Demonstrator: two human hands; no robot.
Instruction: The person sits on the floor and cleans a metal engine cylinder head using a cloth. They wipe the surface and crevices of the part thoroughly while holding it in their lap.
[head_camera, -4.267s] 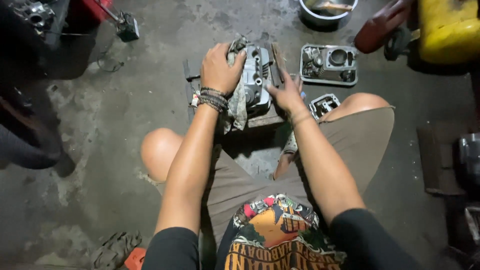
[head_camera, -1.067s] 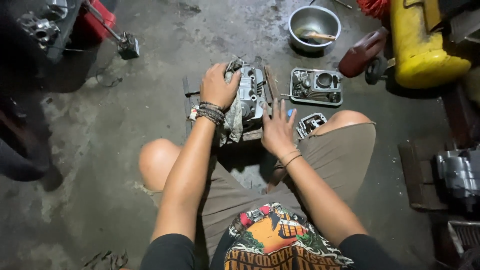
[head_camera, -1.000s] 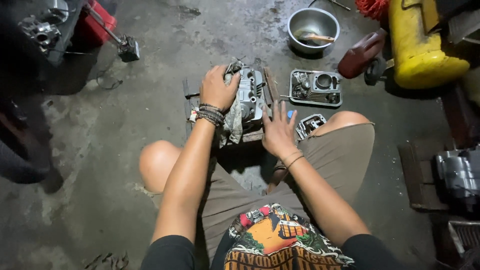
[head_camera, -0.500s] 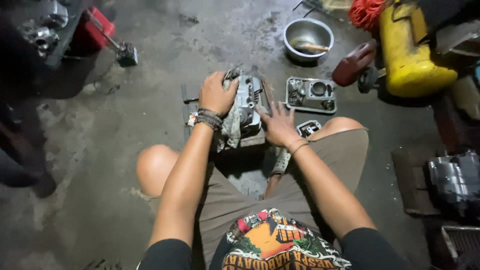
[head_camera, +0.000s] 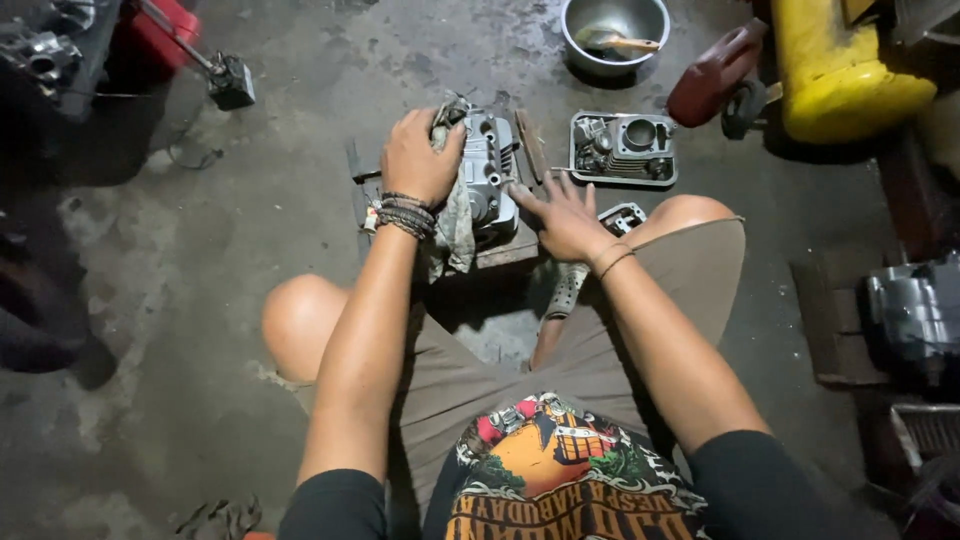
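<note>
The left hand (head_camera: 420, 155) still clamps a rag (head_camera: 455, 215) over the far-left corner of the engine part (head_camera: 490, 175); the right hand (head_camera: 560, 215) has slid off its right side and now lies open, fingers spread, against its near-right edge. The part sits on a block (head_camera: 505, 252) between the knees, so it looks steadied for wiping; a cylinder (head_camera: 622, 148) lies just right, a bowl (head_camera: 614, 30) farther off.

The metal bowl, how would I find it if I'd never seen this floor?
Look along the far edge of the concrete floor, beside the big yellow tank. The metal bowl sits left of it, past the grey engine parts. It alone is round and shiny, with a spoon-like tool inside.
</note>
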